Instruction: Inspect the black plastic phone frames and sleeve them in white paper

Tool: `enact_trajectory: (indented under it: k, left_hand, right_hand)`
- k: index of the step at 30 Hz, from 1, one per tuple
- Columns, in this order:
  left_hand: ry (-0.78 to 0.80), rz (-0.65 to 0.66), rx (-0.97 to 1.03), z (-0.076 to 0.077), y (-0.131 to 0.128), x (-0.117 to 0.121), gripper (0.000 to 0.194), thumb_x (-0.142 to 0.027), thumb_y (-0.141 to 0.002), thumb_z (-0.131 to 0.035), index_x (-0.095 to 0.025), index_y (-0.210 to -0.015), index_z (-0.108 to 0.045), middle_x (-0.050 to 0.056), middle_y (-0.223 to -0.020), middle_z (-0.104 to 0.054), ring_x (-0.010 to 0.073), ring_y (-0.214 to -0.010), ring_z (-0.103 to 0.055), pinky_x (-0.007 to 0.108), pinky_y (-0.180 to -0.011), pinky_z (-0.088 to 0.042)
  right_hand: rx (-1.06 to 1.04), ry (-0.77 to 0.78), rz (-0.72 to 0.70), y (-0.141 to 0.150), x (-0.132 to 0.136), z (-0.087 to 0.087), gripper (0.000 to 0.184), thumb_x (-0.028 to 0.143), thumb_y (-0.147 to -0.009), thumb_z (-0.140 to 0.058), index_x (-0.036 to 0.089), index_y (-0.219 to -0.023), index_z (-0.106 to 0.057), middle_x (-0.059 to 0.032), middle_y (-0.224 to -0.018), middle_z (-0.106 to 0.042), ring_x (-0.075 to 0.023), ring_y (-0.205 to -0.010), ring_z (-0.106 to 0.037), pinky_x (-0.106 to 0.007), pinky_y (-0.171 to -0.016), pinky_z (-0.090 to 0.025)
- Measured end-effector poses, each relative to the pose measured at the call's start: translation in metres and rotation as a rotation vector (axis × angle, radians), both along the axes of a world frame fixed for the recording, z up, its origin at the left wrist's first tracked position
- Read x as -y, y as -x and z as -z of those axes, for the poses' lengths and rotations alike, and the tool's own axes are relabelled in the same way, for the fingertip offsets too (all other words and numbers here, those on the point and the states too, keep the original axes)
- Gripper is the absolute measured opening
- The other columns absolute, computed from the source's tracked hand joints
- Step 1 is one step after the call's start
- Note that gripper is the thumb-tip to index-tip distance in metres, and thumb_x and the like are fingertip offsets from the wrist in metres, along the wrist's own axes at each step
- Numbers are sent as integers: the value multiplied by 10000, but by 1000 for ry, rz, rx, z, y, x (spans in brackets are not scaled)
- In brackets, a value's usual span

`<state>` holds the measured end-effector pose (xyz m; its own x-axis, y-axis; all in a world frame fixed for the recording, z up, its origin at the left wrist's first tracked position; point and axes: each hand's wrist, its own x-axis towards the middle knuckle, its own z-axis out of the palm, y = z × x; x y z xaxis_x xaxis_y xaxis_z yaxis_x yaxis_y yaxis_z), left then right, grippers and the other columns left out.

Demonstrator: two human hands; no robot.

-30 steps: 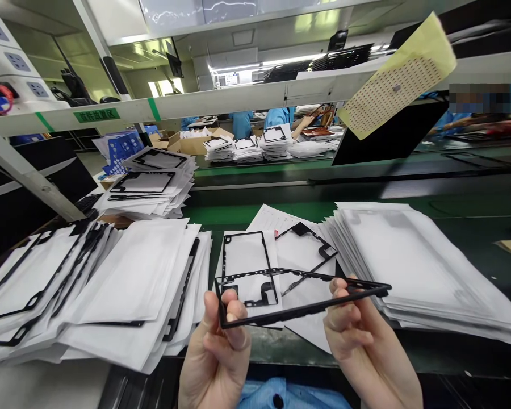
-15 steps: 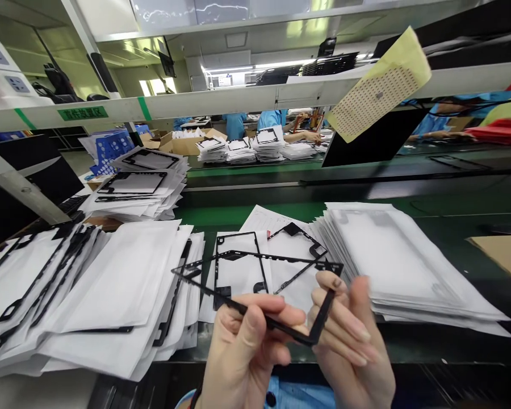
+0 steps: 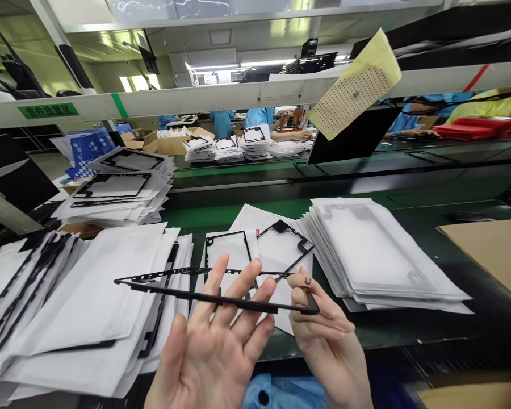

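A thin black rectangular frame [image 3: 244,304] is held up over the bench, tilted so that I see it nearly edge-on. My right hand [image 3: 323,324] grips its short right end between bent fingers. My left hand [image 3: 221,341] is open, palm up, with its fingers spread behind the frame's near long side; whether they touch it I cannot tell. Beyond the hands, a second black frame [image 3: 247,250] lies on white sheets, partly hidden by my left fingers. Another black frame [image 3: 303,260] lies turned at an angle to its right.
Left of my hands stand white sleeves [image 3: 97,284] with black frames among them. A stack of white sleeves [image 3: 366,250] is at the right, with cardboard [image 3: 489,250] beyond. More sleeves [image 3: 123,207] are piled at back left. A yellow perforated sheet [image 3: 355,91] hangs from the rail.
My left hand has let go of the frame and spread its fingers. The frame has tipped flatter to the view and shifted left. The whole view has swung slightly right.
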<state>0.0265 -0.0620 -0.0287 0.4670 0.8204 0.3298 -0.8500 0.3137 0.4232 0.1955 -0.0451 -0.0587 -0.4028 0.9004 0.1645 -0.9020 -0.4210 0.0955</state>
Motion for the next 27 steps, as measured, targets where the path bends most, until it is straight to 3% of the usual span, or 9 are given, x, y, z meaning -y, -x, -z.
enact_trajectory:
  k: [8,12,15,17,18,20,22,24,27]
  left_hand:
    - [82,14,24,-5,8,3,446,-437,-1023,-461,-294,-1431,-571,-11,-1478,-580,203,-1368,-548,290,-1144,-425]
    - [204,-8,14,-14,5,5,372,-337,-977,-573,-248,-1323,-678,34,-1212,-765,209,-1170,-697,292,-1046,-529]
    - [327,-155,-49,-22,0,9,360,-251,-1035,-427,-224,-1239,-723,48,-1000,-796,172,-975,-751,294,-948,-589]
    - [396,-211,-75,-24,-1,9,422,-203,-1059,-324,-226,-1222,-712,38,-868,-776,137,-834,-752,291,-866,-620]
    - [413,-217,-78,-22,0,7,423,-192,-1062,-310,-223,-1215,-704,23,-770,-745,121,-734,-735,272,-789,-633]
    - [452,-242,-87,-12,2,-4,380,-199,-1063,-328,-193,-1159,-696,-29,-574,-610,88,-498,-623,197,-554,-590]
    - [547,-297,-146,3,2,-25,371,-249,-1070,-332,-162,-1008,-686,-77,-477,-438,61,-346,-441,135,-345,-404]
    - [649,-335,-222,21,-3,-48,436,-311,-1078,-305,-161,-803,-607,-107,-465,-278,40,-301,-258,121,-283,-215]
    - [676,-274,-278,43,-15,-76,499,-342,-1080,-273,-186,-624,-399,-120,-512,-89,41,-341,-60,128,-296,-73]
  right_hand:
    - [55,-65,26,2,3,-3,249,160,-1080,-447,85,-911,-613,-16,-630,-696,-12,-512,-664,-2,-451,-470]
    - [174,-125,98,2,3,-4,276,232,-1064,-509,101,-866,-648,-10,-584,-682,7,-353,-463,-24,-369,-421]
    - [310,-160,150,2,3,-3,285,281,-1050,-531,139,-826,-634,30,-540,-645,17,-274,-242,-42,-336,-388]
    - [445,-205,175,2,3,0,309,343,-1042,-529,168,-796,-594,67,-479,-574,6,-254,-226,-57,-319,-358]
    - [548,-236,207,3,4,1,310,380,-1038,-523,178,-810,-584,70,-474,-561,-9,-260,-284,-73,-328,-367]
    - [833,-316,363,5,4,5,284,422,-1033,-507,189,-895,-594,33,-564,-620,-65,-374,-502,-137,-424,-473]
    - [1184,-408,645,10,3,10,237,381,-1045,-481,193,-983,-610,-20,-742,-681,-124,-606,-654,-213,-594,-558]
    - [1475,-573,923,15,1,15,213,291,-1058,-435,197,-974,-607,-43,-829,-664,-151,-733,-666,-255,-689,-560]
    - [1641,-931,1150,22,-1,22,235,198,-1056,-351,204,-908,-534,-42,-775,-601,-167,-695,-620,-271,-625,-529]
